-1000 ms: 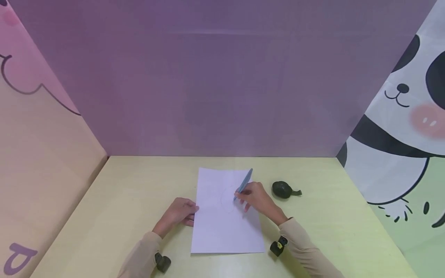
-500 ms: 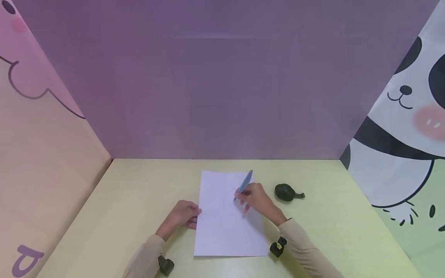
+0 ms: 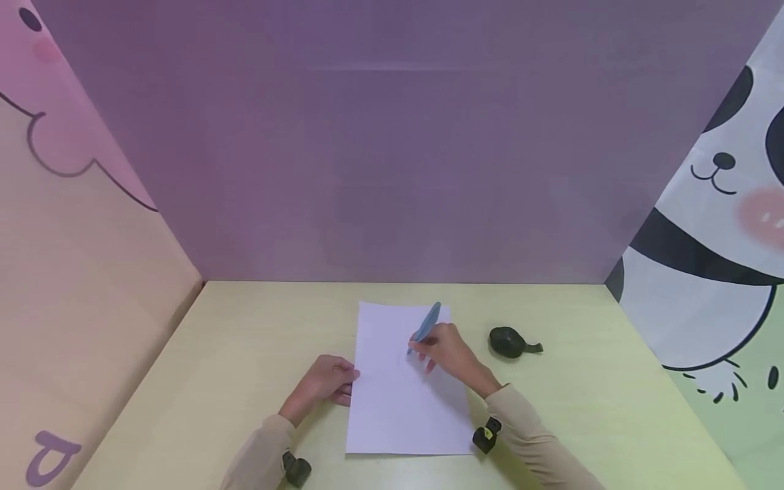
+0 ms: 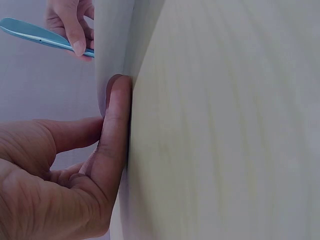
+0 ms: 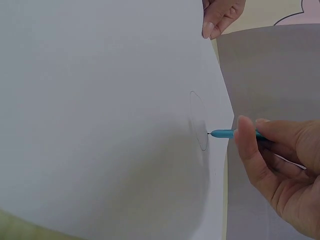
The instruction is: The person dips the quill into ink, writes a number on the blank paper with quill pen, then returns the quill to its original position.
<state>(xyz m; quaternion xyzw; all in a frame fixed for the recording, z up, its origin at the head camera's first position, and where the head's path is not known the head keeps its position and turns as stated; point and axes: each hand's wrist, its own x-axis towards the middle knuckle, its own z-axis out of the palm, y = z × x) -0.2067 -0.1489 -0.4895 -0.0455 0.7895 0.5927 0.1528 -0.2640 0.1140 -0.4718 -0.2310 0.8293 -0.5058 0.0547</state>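
Note:
A sheet of white paper (image 3: 392, 422) lies upright-on in the middle of the table. My left hand (image 3: 324, 380) pinches its left edge, thumb on top and fingers underneath, as the left wrist view shows close up. In my right hand (image 3: 450, 350) is a blue pen (image 3: 429, 323) with a flat, feather-like upper end, gripped between thumb and fingers. The pen's dark tip (image 5: 209, 133) is right at the paper's surface. There, a thin oval outline (image 5: 191, 102) is drawn, and the tip stands on its line in the right wrist view.
To the right of the paper sits a dark, rounded object (image 3: 506, 342) with a short stem-like end. The pale wooden table (image 3: 257, 320) meets a purple back wall (image 3: 392, 170), with cartoon-printed side walls. Each sleeve carries a small black camera (image 3: 485, 435).
The pen in my right hand has shifted slightly left and away from me over the paper, along the curved line. My left hand keeps its hold on the edge. The head view has drifted slightly.

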